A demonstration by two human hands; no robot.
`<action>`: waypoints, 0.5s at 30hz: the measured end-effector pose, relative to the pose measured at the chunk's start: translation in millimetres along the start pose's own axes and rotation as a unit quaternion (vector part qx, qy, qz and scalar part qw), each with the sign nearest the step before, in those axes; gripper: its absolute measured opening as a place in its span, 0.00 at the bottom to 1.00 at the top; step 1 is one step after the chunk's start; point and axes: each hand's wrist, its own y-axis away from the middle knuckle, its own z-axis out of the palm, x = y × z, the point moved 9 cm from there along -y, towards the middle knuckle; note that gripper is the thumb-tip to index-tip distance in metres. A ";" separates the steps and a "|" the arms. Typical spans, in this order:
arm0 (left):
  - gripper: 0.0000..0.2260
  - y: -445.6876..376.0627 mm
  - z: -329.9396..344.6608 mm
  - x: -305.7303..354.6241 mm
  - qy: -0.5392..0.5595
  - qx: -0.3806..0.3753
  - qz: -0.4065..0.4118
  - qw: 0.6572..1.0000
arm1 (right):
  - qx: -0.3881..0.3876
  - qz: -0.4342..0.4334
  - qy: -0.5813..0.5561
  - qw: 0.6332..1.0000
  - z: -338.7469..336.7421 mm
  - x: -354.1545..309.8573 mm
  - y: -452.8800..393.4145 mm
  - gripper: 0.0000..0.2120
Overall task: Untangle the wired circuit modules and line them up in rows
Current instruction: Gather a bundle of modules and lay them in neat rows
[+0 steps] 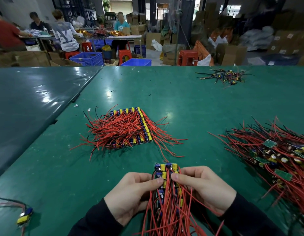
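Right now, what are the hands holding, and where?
Both hands, left and right, pinch a red-wired bunch of blue-and-yellow circuit modules at its sides, thumbs on top.

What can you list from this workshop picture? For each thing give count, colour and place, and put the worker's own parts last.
Table: one, green, foreground.
Neat block of modules: one, red wires, yellow and blue parts, centre.
Tangled pile: one, red and black wires, green boards, right.
Small wire heap: one, mostly black, far right.
Loose module: one, yellow and blue, near left.
Held bundle: one, red wires, between the hands.
Stools: several, red, background.
Crates: several, blue, background.
People: at least four, far bench.
Left hand: grips bundle.
Right hand: grips bundle.
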 end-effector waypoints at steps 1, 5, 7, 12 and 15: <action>0.19 0.3 0.6 -0.1 0.001 -0.002 0.002 1.000 | -0.004 0.002 -0.004 1.000 0.4 1.4 -0.5 0.12; 0.12 -0.6 -2.5 -0.9 -0.014 0.013 0.014 1.000 | -0.003 0.008 -0.005 1.000 0.9 4.9 -0.1 0.11; 0.11 -1.2 -4.3 0.7 -0.028 0.026 0.029 0.999 | 0.005 0.004 0.007 1.000 0.9 1.5 0.8 0.15; 0.13 0.7 -4.4 5.5 -0.007 0.043 0.055 0.998 | 0.005 0.009 0.087 0.996 -0.1 -6.4 5.9 0.32; 0.15 0.2 -3.9 2.8 0.022 0.046 0.041 0.998 | -0.022 0.021 0.091 0.995 1.5 -3.2 6.0 0.26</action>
